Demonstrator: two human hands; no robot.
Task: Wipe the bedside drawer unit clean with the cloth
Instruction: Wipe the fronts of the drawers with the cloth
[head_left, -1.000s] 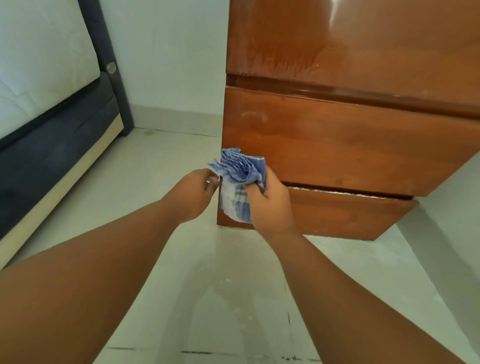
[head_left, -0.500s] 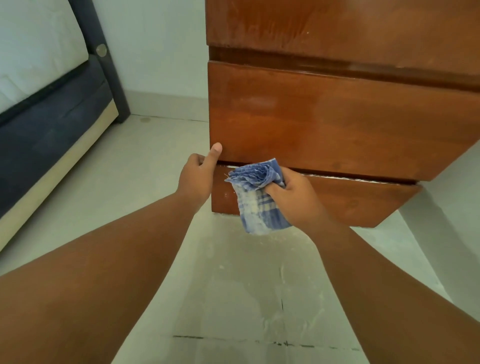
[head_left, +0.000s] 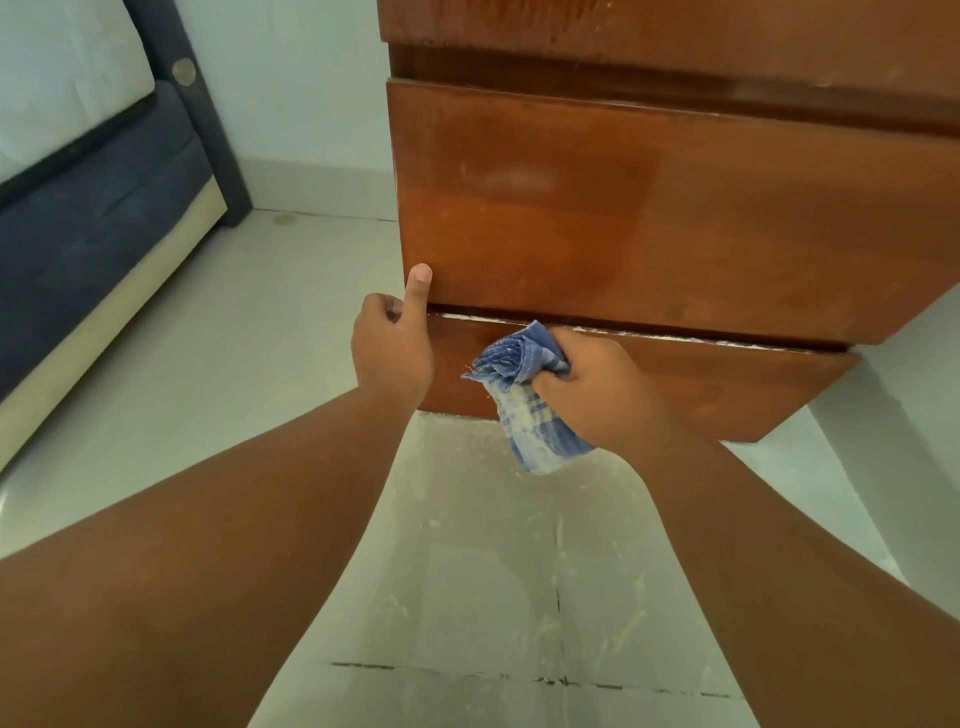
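At frame centre, the right hand (head_left: 602, 384) clenches a bunched blue-and-white checked cloth (head_left: 524, 410) at the bottom drawer's top edge on the glossy reddish-brown wooden bedside drawer unit (head_left: 623, 218). The left hand (head_left: 392, 345), fingers (head_left: 384, 312) curled on nothing, rests its raised thumb on the middle drawer's lower left corner.

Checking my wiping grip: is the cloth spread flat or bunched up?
Bunched up. The cloth is crumpled in the right hand, one end hanging loose below the fist.

Upper left: white quilted mattress (head_left: 62, 78) on dark blue fabric bed base (head_left: 88, 208) with beige lower strip. Beside it: dark upright bedpost (head_left: 200, 130). Behind: pale wall (head_left: 291, 78). Below: pale tiled floor (head_left: 493, 571), dust-streaked.
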